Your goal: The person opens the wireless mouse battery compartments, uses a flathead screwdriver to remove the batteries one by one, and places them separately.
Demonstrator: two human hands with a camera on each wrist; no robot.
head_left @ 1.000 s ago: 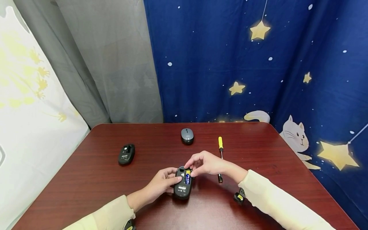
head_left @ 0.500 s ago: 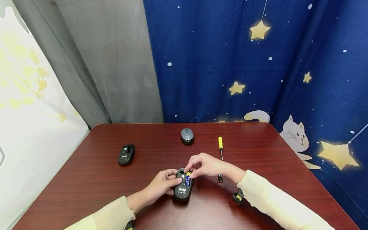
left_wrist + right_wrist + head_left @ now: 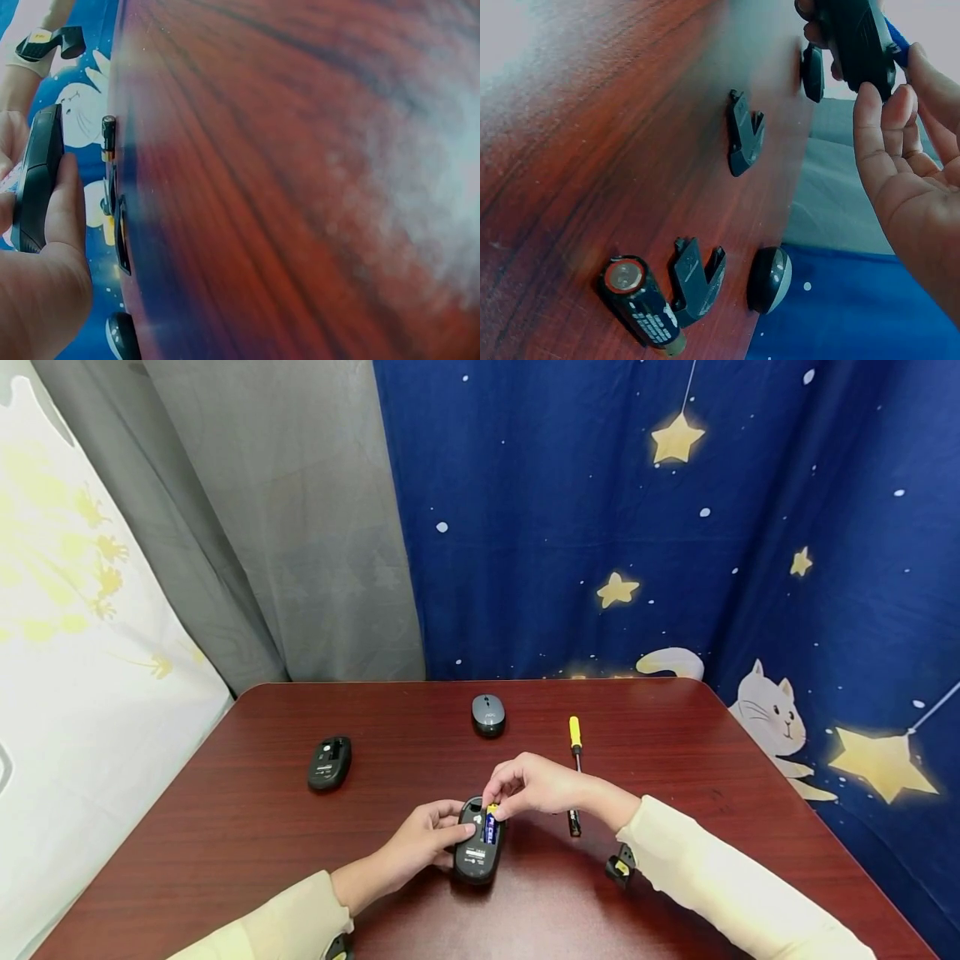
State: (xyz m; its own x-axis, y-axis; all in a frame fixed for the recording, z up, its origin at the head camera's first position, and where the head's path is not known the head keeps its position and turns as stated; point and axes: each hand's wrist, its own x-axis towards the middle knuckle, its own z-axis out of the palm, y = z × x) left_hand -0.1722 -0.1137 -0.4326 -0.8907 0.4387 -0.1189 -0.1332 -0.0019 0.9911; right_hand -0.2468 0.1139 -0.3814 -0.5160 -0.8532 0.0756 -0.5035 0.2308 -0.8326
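My left hand (image 3: pixel 420 839) holds a black computer mouse (image 3: pixel 474 864) underside up, its thumb on the near face and fingers behind. A blue and yellow battery (image 3: pixel 491 828) lies along the mouse's uncovered battery slot. The thumb and fingers of my right hand (image 3: pixel 536 787) pinch the battery's yellow far end; whether it is fully seated cannot be told. In the right wrist view the mouse (image 3: pixel 859 45) hides most of the battery, leaving a blue edge visible beside my right thumb. Seen edge-on in the left wrist view, the mouse (image 3: pixel 37 180) is raised above the table.
A second upturned mouse (image 3: pixel 330 763) with an uncovered slot lies at left, a grey mouse (image 3: pixel 489 715) at the back. Beyond my right wrist are a yellow-handled screwdriver (image 3: pixel 575 732) and a black battery (image 3: pixel 645 304). Two black mouse covers (image 3: pixel 744 135) (image 3: pixel 697 281) lie on the table.
The held mouse dipped slightly toward me, then rose a little. My right fingers shifted slightly at the battery's yellow end, keeping their pinch. Other objects stay put.
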